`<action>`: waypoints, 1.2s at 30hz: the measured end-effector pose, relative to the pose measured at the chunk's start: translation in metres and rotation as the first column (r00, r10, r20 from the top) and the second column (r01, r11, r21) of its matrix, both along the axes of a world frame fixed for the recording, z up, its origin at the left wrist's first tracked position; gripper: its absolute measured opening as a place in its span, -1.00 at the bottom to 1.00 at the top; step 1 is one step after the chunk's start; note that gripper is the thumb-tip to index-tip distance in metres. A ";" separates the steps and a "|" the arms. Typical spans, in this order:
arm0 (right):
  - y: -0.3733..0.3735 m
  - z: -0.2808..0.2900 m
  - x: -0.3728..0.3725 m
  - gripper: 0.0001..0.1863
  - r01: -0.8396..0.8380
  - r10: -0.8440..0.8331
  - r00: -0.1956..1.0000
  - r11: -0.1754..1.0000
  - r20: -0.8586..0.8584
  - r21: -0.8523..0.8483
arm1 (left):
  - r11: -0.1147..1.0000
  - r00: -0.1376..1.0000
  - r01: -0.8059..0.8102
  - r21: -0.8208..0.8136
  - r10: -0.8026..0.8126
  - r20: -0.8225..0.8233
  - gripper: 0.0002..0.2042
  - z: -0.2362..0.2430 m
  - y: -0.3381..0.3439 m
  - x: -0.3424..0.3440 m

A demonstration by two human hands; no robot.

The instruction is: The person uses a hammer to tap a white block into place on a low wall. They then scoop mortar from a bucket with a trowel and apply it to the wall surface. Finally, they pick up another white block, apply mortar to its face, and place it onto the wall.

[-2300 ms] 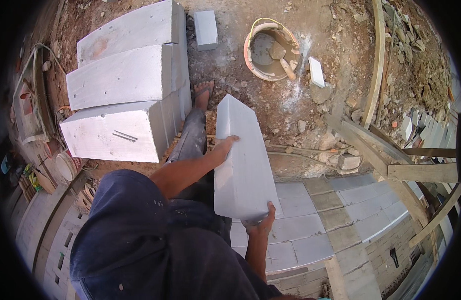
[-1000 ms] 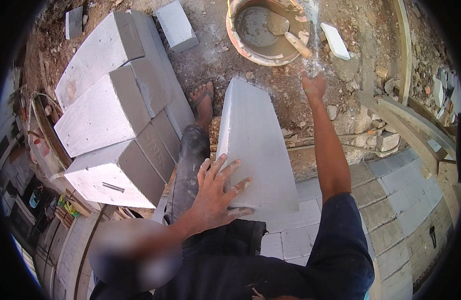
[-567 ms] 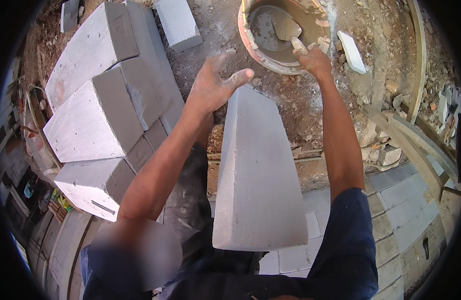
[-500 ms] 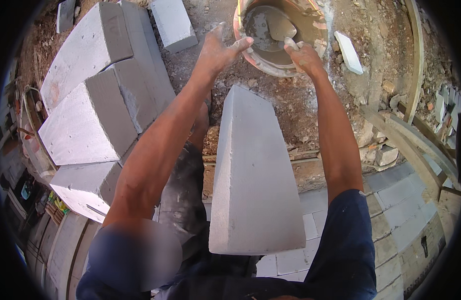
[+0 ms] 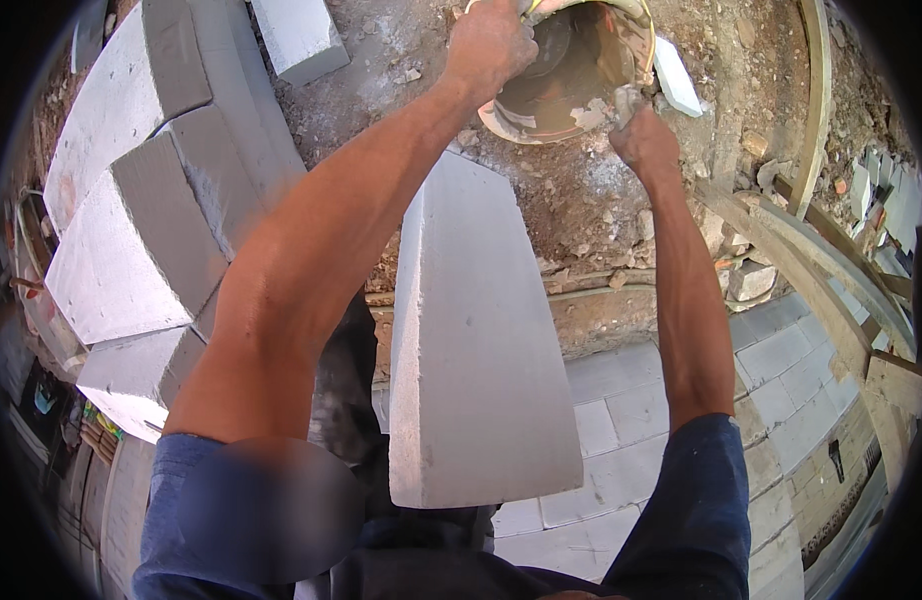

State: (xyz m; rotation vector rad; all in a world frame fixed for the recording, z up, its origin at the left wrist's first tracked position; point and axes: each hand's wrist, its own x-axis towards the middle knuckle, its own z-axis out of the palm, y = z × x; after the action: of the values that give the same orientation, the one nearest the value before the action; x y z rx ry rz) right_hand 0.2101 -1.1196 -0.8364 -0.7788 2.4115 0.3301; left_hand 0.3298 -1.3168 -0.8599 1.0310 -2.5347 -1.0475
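Note:
A round bucket [image 5: 508, 126] at the top centre holds wet grey-brown mortar [image 5: 581, 75]. A yellow strip, possibly its handle, runs along the far rim. My left hand [image 5: 489, 48] is closed on the bucket's left rim, its fingertips partly hidden. At the right side of the rim, my right hand [image 5: 646, 138] is closed, with a grey, mortar-coated end showing at its fingers; what it grips cannot be made out. Between my arms, close to my body, is a large pale-grey block [image 5: 486, 340], touched by neither hand.
Several large pale blocks [image 5: 131, 240] are stacked on the left. Another block [image 5: 299, 40] and a white broken piece [image 5: 676, 78] lie on the rubble ground. Curved wooden boards [image 5: 811, 110] stand at the right, above pale paving-like blocks [image 5: 631, 440].
My left hand has moved to the bucket's rim and closed there. My right hand has moved out from over the mortar to the right rim. The trowel blade seen before no longer shows clearly.

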 end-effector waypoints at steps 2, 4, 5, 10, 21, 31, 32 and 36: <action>0.006 -0.025 0.024 -0.57 0.195 -0.185 0.977 0.976 0.105 -0.093 | 0.999 0.992 0.033 0.044 -0.038 0.120 -0.78 -0.008 0.005 -0.010; 0.002 -0.026 0.047 -0.53 0.267 -0.250 0.953 0.959 0.169 -0.092 | 0.998 0.999 0.019 -0.066 -0.021 -0.039 -0.80 -0.019 0.003 -0.004; 0.000 -0.018 0.048 -0.52 0.254 -0.242 0.962 0.963 0.126 -0.089 | 0.993 0.994 -0.001 -0.116 -0.012 -0.112 -0.80 -0.019 0.003 0.003; 0.007 -0.020 0.012 -0.49 0.147 -0.147 0.988 0.989 0.040 0.013 | 0.911 0.882 0.302 0.280 -0.378 0.281 -0.58 0.020 0.010 0.003; 0.027 -0.080 0.083 -0.60 0.842 -0.360 0.373 0.519 0.855 -0.148 | 0.945 0.939 0.326 -0.001 -0.324 -0.115 -0.67 0.021 -0.021 -0.010; -0.010 -0.009 0.056 -0.57 0.529 -0.362 0.819 0.777 0.445 -0.341 | 0.498 0.392 0.831 0.248 -0.840 0.374 -0.18 0.204 0.047 0.214; -0.017 -0.001 0.056 -0.56 0.525 -0.367 0.831 0.767 0.419 -0.369 | 0.450 0.360 0.820 0.355 -0.886 0.291 -0.11 0.221 0.060 0.243; -0.033 0.011 0.050 -0.54 0.543 -0.412 0.821 0.780 0.396 -0.313 | 0.565 0.668 0.681 0.467 -0.740 -0.078 -0.09 0.234 0.102 0.299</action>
State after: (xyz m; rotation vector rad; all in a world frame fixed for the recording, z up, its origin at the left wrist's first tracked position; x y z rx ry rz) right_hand 0.2601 -1.1521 -0.8257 -0.3057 2.2919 -0.4966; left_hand 0.6285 -1.2152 -0.6261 0.0349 -2.9457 -1.9217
